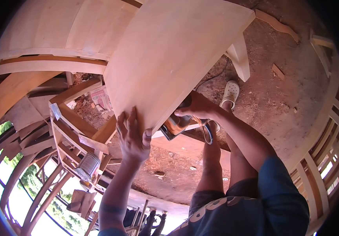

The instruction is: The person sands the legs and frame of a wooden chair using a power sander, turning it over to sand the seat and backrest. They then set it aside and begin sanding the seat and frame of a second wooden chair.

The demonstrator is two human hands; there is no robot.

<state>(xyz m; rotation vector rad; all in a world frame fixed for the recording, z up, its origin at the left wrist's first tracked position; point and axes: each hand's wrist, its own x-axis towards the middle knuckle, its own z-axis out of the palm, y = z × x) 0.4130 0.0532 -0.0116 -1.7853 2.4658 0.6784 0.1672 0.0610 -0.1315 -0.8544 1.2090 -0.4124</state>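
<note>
A broad, smooth wooden panel [169,59] slants across the middle of the view, with its near corner toward me. My left hand [133,139] rests on that corner, fingers spread over the surface and thumb near the edge. Along the panel's right edge, partly below it, my right hand [199,106] is wrapped round an orange and black power sander [175,126]. The sander's flat base faces down and left, and its upper part is hidden by the panel and my hand. A looped strap or cord [208,133] hangs beside it.
A wooden frame [79,122] stands at left, with a metal can [88,164] on it. Curved chair-like parts [20,90] are stacked behind. A wood offcut [278,72] lies on the dirt floor [268,106]. Slatted furniture [323,165] lines the right side.
</note>
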